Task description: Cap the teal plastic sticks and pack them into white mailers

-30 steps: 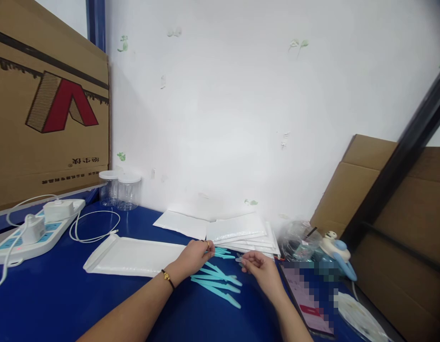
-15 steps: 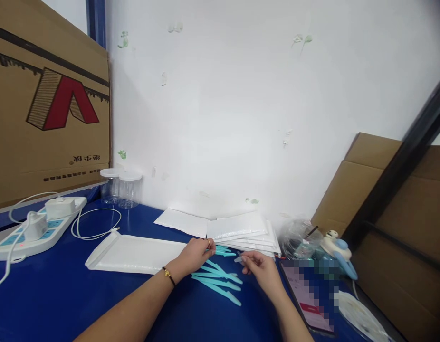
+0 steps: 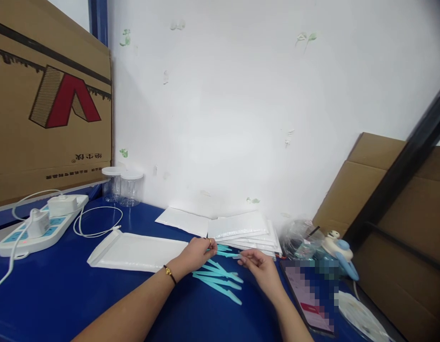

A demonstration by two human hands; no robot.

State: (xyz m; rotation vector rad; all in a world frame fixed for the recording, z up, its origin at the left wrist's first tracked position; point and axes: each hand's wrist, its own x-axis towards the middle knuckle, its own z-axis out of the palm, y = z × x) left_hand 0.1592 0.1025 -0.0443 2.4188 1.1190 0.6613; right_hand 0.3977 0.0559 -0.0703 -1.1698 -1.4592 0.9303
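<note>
My left hand [image 3: 196, 252] is closed, its thumb and fingers pinching the near end of a teal eyebrow razor [image 3: 226, 254]. The razor points right, towards my right hand [image 3: 258, 266]. That hand pinches a small clear cap [image 3: 236, 257], which is at the razor's tip; whether it sits over the tip I cannot tell. Several more teal razors [image 3: 220, 285] lie fanned out on the blue table just below both hands. Others show partly behind my left fingers. A white padded mailer [image 3: 138, 252] lies flat, its right end beneath my left hand.
White mailers [image 3: 241, 227] are stacked against the wall. A phone [image 3: 305, 299], a clear plastic bag [image 3: 300, 240] and a blue-and-cream figure [image 3: 339, 254] stand or lie at right. Left are a power strip [image 3: 45, 228], a cable and two clear jars [image 3: 130, 190]. Cardboard [image 3: 355, 180] leans behind.
My right hand has moved slightly left, bringing the clear cap to the tip of the razor in my left hand. The view has shifted a little.
</note>
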